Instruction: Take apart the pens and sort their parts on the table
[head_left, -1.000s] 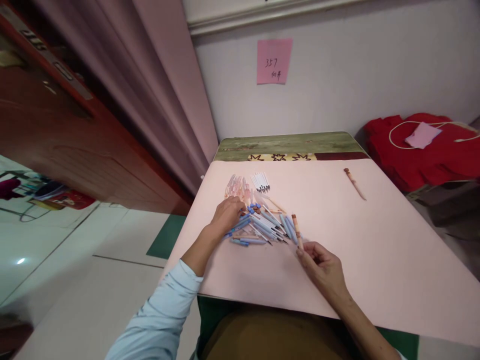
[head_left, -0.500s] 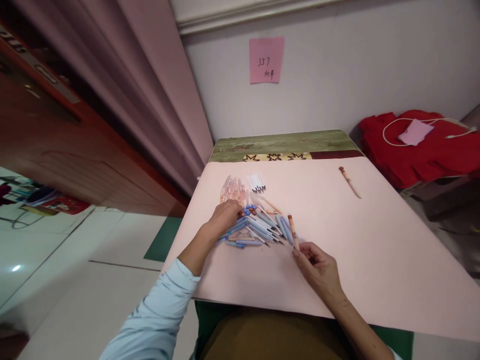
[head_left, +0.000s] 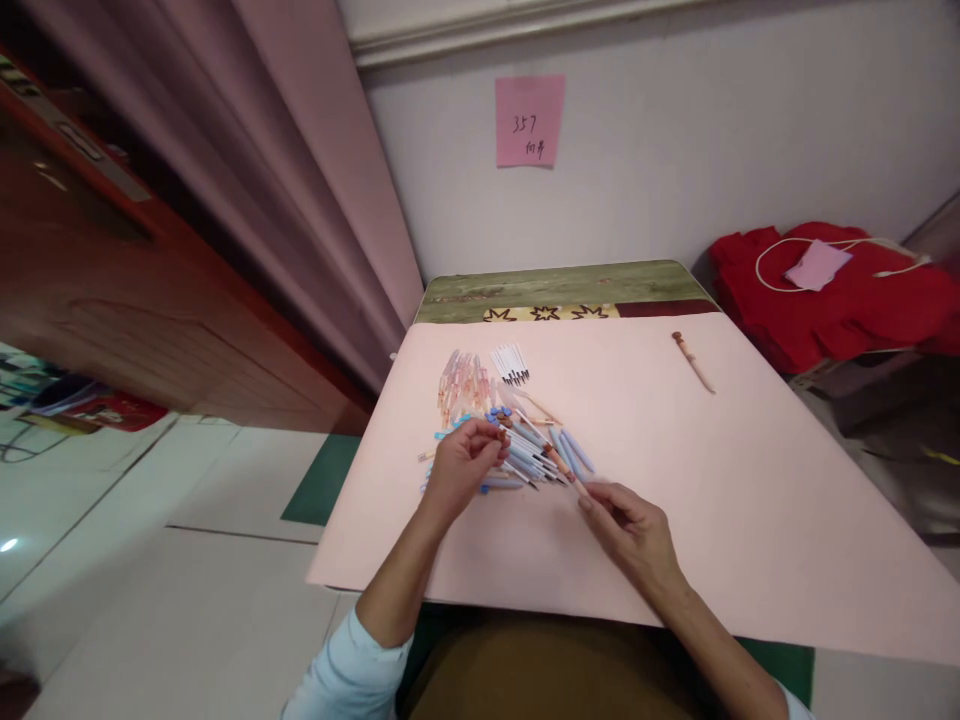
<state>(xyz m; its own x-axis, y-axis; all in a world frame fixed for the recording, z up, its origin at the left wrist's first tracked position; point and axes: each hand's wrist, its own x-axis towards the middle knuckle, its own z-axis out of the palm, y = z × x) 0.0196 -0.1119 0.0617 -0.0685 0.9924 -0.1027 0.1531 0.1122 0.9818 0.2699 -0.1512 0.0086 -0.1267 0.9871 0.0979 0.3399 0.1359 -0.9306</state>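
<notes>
My right hand (head_left: 628, 525) pinches the lower end of a beige pen barrel with brown parts (head_left: 559, 462), which tilts up to the left above the pile. Close to its upper end, my left hand (head_left: 469, 468) is closed, fingertips together, on a small brown piece (head_left: 502, 436). Beneath both hands lies a pile of white pen refills (head_left: 529, 462) and blue pen barrels (head_left: 574, 450), partly hidden by my left hand. Small blue and brown caps (head_left: 499, 413) sit at the pile's back edge.
Behind the pile are pinkish clear pen parts (head_left: 463, 385) and a bundle of white refills (head_left: 511, 363). A brown-topped pen (head_left: 694, 362) lies alone at the right. Red cloth (head_left: 832, 310) with a white cable is beyond the table's (head_left: 750, 500) right edge.
My left hand has lifted from the caps and moved right and toward me, with a small brown piece in its fingers. The barrel in my right hand now leans further left.
</notes>
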